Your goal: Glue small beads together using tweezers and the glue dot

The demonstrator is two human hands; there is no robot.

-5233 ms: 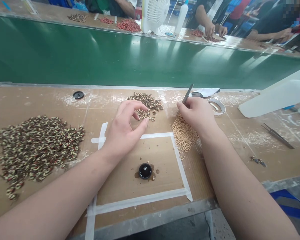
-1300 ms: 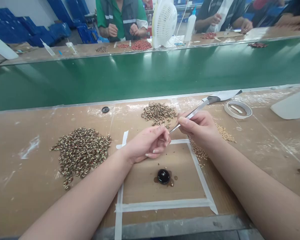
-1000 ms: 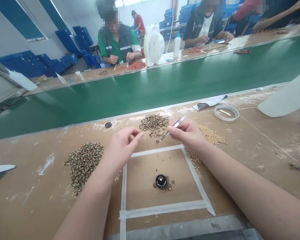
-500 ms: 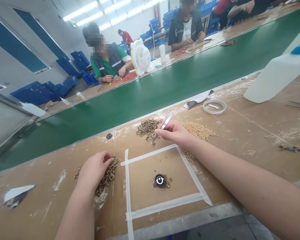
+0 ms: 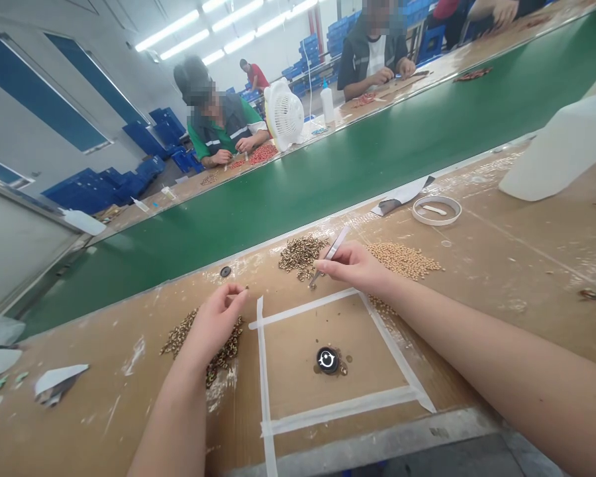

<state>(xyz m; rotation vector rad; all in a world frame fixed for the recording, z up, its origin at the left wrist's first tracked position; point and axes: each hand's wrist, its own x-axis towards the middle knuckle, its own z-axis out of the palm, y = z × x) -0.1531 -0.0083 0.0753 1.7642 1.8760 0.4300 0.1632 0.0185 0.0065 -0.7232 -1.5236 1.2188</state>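
**Left hand on the large pile, tweezers at the small one**

I see my left hand (image 5: 212, 323) low over the large speckled pile (image 5: 179, 333), on the left part of the counter (image 5: 501, 265). The hand covers the right side of this pile. Its grip is together: thumb and forefinger meet at the tips, lifted just above the far edge of the pile. Whether a piece sits between them I cannot tell, it is too small.

My right hand (image 5: 356, 266) is clamped on the tweezers (image 5: 330, 252) and holds them tilted, like a pen. The tips point down at the counter, just beside the near edge of the small speckled pile (image 5: 300, 250). I cannot tell if they touch it. The tan pile (image 5: 402, 258) lies just to the right of this hand.

Between my two arms is the tape square (image 5: 264, 371). The black cap (image 5: 328, 360) stands inside it, well apart from both hands. Behind the counter runs the green belt (image 5: 328, 179).
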